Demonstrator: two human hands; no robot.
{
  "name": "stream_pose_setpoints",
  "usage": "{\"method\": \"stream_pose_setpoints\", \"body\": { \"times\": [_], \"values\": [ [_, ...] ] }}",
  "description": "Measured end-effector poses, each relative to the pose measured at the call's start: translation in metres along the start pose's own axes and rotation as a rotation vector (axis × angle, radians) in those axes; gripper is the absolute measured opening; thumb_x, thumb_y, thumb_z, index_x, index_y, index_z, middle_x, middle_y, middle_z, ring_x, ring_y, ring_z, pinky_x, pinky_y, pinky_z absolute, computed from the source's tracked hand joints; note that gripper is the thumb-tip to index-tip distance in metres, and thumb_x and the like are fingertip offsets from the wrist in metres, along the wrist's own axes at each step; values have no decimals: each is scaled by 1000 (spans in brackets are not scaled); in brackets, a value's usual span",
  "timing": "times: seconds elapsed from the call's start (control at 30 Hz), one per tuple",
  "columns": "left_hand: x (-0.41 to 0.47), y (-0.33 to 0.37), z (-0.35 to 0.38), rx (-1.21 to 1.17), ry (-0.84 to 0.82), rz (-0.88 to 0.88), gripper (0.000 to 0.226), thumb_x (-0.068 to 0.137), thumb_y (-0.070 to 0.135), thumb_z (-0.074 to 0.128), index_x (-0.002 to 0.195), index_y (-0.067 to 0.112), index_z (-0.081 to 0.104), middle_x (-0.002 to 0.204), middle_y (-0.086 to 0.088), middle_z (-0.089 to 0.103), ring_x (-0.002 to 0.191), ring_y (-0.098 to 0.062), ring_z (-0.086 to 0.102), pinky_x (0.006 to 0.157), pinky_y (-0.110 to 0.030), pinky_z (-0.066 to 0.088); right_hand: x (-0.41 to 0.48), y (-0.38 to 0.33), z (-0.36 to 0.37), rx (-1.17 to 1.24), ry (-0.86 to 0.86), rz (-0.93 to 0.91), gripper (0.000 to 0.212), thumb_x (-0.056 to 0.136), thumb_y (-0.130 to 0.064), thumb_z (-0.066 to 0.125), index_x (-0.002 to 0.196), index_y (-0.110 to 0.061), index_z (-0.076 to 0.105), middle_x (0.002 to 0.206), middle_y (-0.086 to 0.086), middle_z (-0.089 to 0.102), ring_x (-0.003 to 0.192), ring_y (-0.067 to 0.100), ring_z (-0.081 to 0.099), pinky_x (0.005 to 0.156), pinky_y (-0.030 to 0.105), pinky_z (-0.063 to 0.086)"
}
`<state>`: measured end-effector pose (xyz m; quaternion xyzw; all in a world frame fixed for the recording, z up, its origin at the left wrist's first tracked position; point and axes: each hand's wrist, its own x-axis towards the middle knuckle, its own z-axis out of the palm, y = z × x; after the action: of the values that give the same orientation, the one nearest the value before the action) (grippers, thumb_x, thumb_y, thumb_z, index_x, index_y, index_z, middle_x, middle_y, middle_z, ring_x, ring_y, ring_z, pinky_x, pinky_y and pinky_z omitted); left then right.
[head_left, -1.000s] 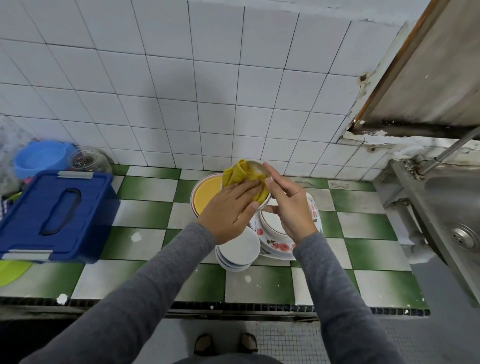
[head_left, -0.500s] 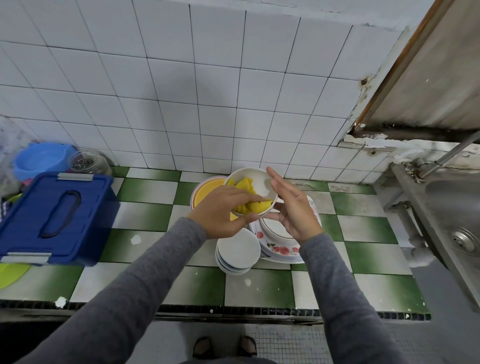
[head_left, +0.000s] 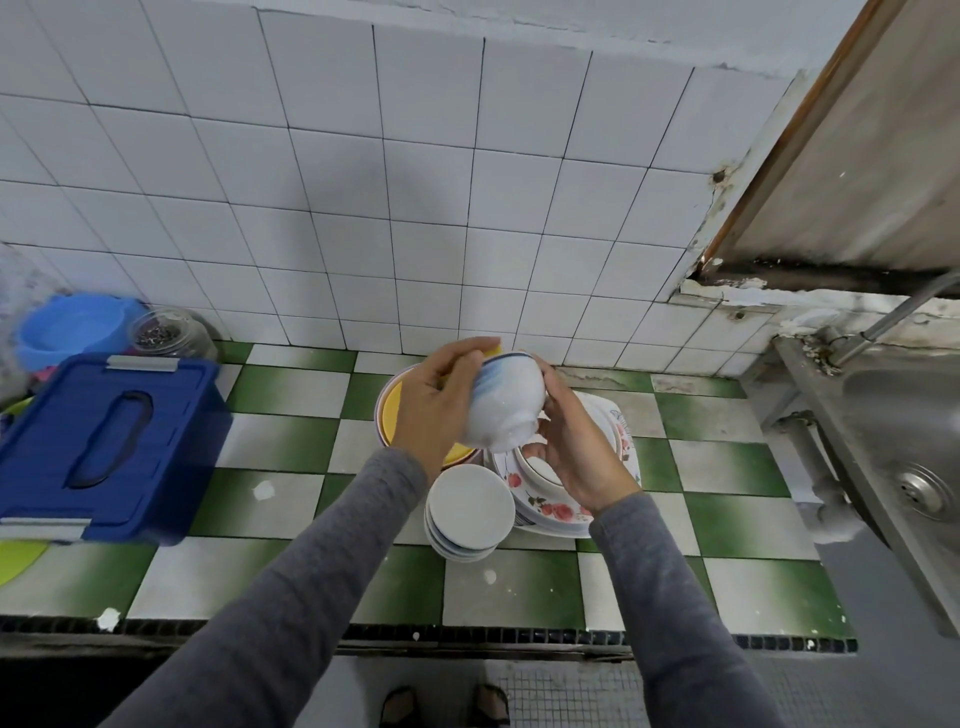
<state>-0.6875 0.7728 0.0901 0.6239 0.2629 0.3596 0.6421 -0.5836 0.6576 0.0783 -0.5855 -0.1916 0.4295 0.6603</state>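
Half a second ago the round white ceramic bowl (head_left: 506, 402) showed its mouth to the camera. Now the mouth faces away toward the tiled wall and the foot ring points back and down at the person. Its foot-to-rim axis runs nearly upright in the picture.

This one bowl is held above the green-and-white checked desk (head_left: 291, 441), over the dishes. The left hand (head_left: 441, 410) has its grip closed on the single yellow cloth (head_left: 492, 344), pressed at the bowl's rim. The right hand (head_left: 576, 447) has its grip curled round the bowl's right side.

Below them are:
- one stack of small white saucers (head_left: 470, 512), at least three
- one pile of flowered plates (head_left: 550, 512)
- one yellow plate (head_left: 390, 415)

Far left are one blue plastic box (head_left: 104, 441), one glass jar (head_left: 171, 332) and one pale blue basin (head_left: 67, 327).
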Motion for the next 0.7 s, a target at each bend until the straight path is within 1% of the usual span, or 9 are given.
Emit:
{"method": "stream_pose_setpoints", "body": {
  "times": [0.07, 0.13, 0.27, 0.33, 0.4, 0.5, 0.6, 0.63, 0.7],
  "values": [
    [3, -2, 0, -94, 92, -165, 30, 102, 16, 48, 93, 29, 73, 99, 13, 72, 94, -16, 65, 68, -25, 55, 1, 9, 1, 67, -9, -68, 35, 107, -44, 36, 136, -37, 56, 136, 0, 58, 114, 21, 59, 88, 38, 53],
    [4, -6, 0, -170, 120, -276, 31, 102, 20, 45, 93, 30, 73, 99, 10, 72, 94, -20, 66, 66, -30, 56, 1, 14, 7, 158, -7, -104, 35, 107, -43, 38, 138, -34, 52, 142, -2, 55, 128, 20, 55, 97, 37, 52],
    [5, -9, 2, -376, 204, -435, 26, 100, 23, 48, 100, 30, 74, 93, 6, 75, 80, -17, 69, 63, -32, 57, 5, 16, 19, 285, 70, -144, 36, 102, -39, 50, 134, -25, 56, 133, 2, 62, 119, 19, 61, 93, 36, 54],
    [7, -12, 1, -468, 242, -486, 23, 101, 25, 49, 109, 30, 70, 100, 0, 75, 80, -19, 71, 65, -35, 58, 5, 15, 20, 359, 80, -147, 34, 97, -35, 60, 129, -22, 62, 129, 4, 65, 117, 22, 63, 95, 41, 54],
    [8, -13, 0, -529, 285, -472, 21, 103, 23, 49, 116, 27, 65, 109, -6, 74, 87, -23, 71, 71, -40, 60, 5, 13, 20, 433, 84, -133, 32, 91, -26, 64, 122, -18, 66, 122, 5, 69, 113, 22, 64, 97, 43, 53],
    [9, -14, -2, -544, 367, -406, 18, 103, 21, 52, 113, 28, 65, 118, -8, 72, 97, -26, 69, 85, -46, 58, 5, 12, 20, 529, 88, -135, 23, 86, -16, 61, 106, -13, 72, 109, 5, 73, 105, 20, 66, 101, 41, 51],
    [16, -17, -8, -507, 493, -328, 19, 102, 18, 54, 110, 29, 67, 122, -7, 70, 106, -23, 68, 95, -46, 56, 4, 11, 16, 561, 64, -144, 20, 88, -9, 56, 99, -9, 72, 102, 7, 74, 97, 17, 69, 90, 32, 58],
    [20, -18, -12, -461, 540, -288, 20, 102, 17, 55, 113, 27, 68, 124, -5, 69, 109, -19, 67, 98, -41, 54, 3, 10, 14, 559, 65, -139, 20, 89, -7, 54, 103, -7, 69, 102, 7, 74, 95, 17, 70, 86, 29, 59],
    [24, -18, -19, -337, 588, -213, 25, 102, 17, 55, 124, 21, 66, 121, 6, 68, 102, 3, 64, 95, -22, 53, 4, 5, 9, 566, 77, -134, 22, 90, -5, 52, 108, -5, 66, 104, 7, 75, 95, 16, 70, 83, 28, 59]
  ]
}}
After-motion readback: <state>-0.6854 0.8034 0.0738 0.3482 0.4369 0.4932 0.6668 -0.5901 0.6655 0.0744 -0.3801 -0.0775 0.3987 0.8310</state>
